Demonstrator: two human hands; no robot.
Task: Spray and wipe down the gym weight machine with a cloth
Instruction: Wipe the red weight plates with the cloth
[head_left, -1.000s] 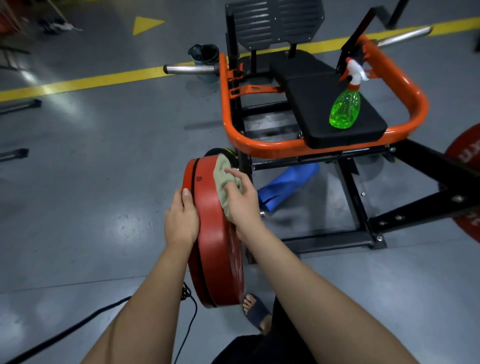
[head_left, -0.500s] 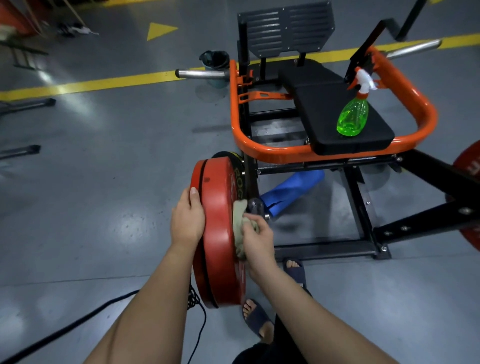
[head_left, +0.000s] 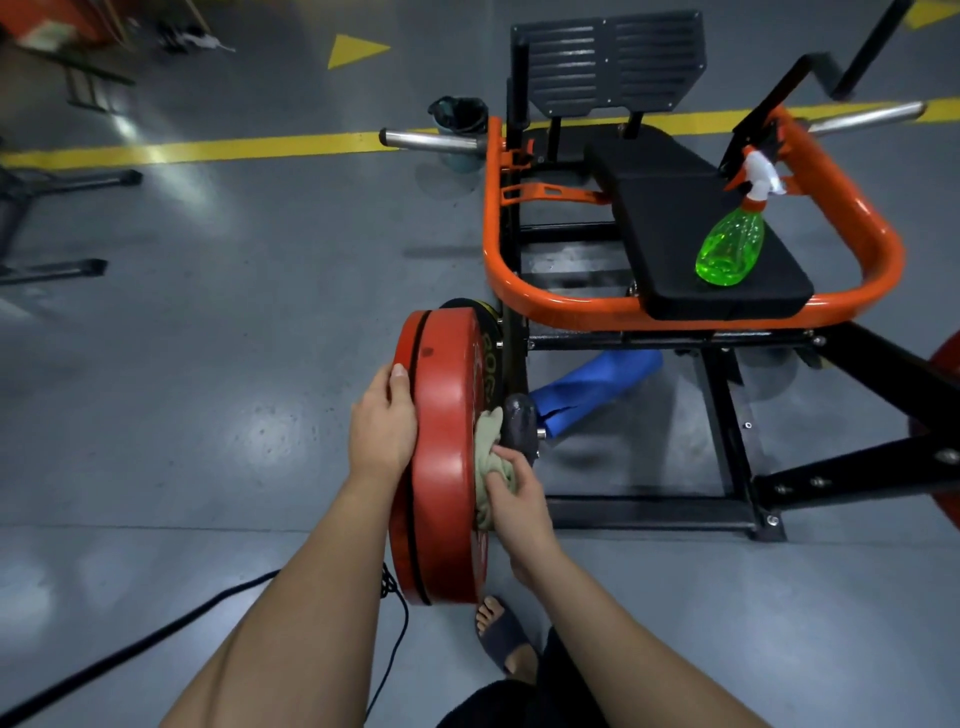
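While my left grip (head_left: 382, 426) lies flat, fingers straight, on the red weight plate (head_left: 444, 415), my right grip (head_left: 517, 501) is clamped on the cloth (head_left: 487, 441) against its right face, near me.

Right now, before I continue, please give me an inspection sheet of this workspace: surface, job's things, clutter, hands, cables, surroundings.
Surface: grey floor, glossy, with light reflections.
Job's things: cloth pressed on the inner face of the red weight plate; green spray bottle upright on the black seat pad, inside the orange frame.
Clutter: blue roll on the floor under the machine; dark bucket beyond the frame.
Hands: left hand rests on the plate's outer side; right hand grips the cloth.
Cables: black cable on the floor, left of the plate.
Surroundings: yellow line; other equipment at the left edge.
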